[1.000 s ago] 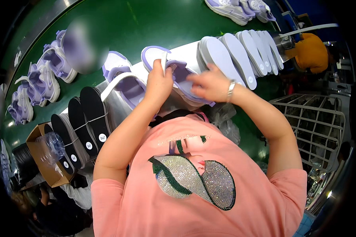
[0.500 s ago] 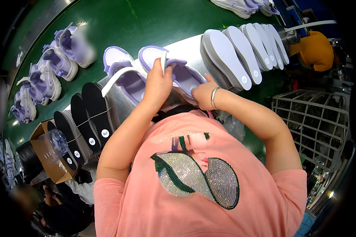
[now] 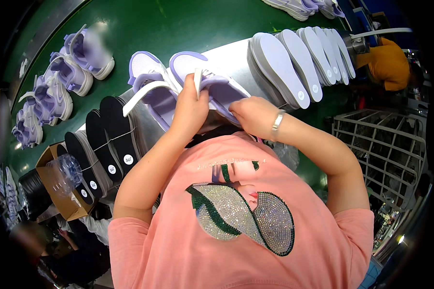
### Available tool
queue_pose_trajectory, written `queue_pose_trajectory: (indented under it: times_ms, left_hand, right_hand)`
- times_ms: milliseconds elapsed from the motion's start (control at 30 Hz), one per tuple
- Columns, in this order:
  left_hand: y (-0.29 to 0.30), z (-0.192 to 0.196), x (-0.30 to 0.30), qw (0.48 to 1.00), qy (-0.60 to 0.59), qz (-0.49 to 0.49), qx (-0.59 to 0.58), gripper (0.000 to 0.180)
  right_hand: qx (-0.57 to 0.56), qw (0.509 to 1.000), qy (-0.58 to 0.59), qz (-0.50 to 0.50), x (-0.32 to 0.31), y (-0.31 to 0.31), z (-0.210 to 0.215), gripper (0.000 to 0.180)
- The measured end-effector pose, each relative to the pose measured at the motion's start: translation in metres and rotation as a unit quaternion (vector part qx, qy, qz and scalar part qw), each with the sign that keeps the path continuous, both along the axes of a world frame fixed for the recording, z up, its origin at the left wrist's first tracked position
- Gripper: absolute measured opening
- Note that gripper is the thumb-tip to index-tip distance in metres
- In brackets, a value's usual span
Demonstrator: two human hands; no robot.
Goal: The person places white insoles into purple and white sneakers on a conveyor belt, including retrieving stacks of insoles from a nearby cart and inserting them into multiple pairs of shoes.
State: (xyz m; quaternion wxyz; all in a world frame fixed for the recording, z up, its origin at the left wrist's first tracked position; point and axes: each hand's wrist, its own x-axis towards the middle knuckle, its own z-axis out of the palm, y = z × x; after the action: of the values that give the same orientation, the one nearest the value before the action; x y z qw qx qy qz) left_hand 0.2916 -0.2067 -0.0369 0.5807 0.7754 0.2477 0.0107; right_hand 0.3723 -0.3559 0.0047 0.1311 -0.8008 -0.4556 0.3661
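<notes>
A lavender and white sneaker (image 3: 217, 82) lies on a metal ledge (image 3: 236, 53) in front of me, toe pointing away. My left hand (image 3: 190, 108) grips its near side and pinches a thin white upright piece (image 3: 197, 79) at the shoe's opening. My right hand (image 3: 255, 113), with a metal bracelet on the wrist, holds the shoe's near right edge. A second lavender sneaker (image 3: 147, 84) rests just left of it, with a white strip (image 3: 144, 94) lying across it.
White insoles (image 3: 294, 62) stand fanned out at the right of the ledge, black insoles (image 3: 106, 139) at its left. Several lavender sneakers (image 3: 70, 74) ride the green belt (image 3: 188, 24). A cardboard box (image 3: 58, 197), a wire cart (image 3: 385, 149) and a person in orange (image 3: 388, 62) are nearby.
My right hand has drawn back from the far side of the sneaker to its near right edge. The left hand stays on the shoe and now pinches the white piece.
</notes>
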Motion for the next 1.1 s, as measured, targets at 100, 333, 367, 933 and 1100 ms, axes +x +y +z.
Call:
queue_pose_trajectory:
  times_ms: [100,333,367,933,1100]
  left_hand:
    - [-0.002,0.002,0.02,0.999,0.031,-0.002,-0.031,0.021]
    - [-0.006,-0.01,0.031,0.999,0.024,-0.007,0.027,0.024]
    - [-0.005,-0.017,0.03,1.0,0.007,-0.001,0.017,0.024]
    - [-0.004,-0.032,0.038,0.993,-0.006,0.036,-0.116,0.035]
    - [-0.002,-0.032,0.045,0.972,0.046,0.074,-0.217,0.032]
  right_hand:
    - [-0.146,0.988,-0.023,0.051,0.003,0.019,-0.031,0.014]
    - [-0.281,0.956,-0.039,0.076,0.008,0.033,-0.044,0.019]
    - [-0.281,0.956,-0.038,0.077,0.008,0.034,-0.042,0.02]
    - [-0.059,0.994,-0.019,0.089,0.034,-0.026,0.011,0.032]
    - [-0.226,0.953,0.002,0.2,0.02,-0.016,-0.036,0.03]
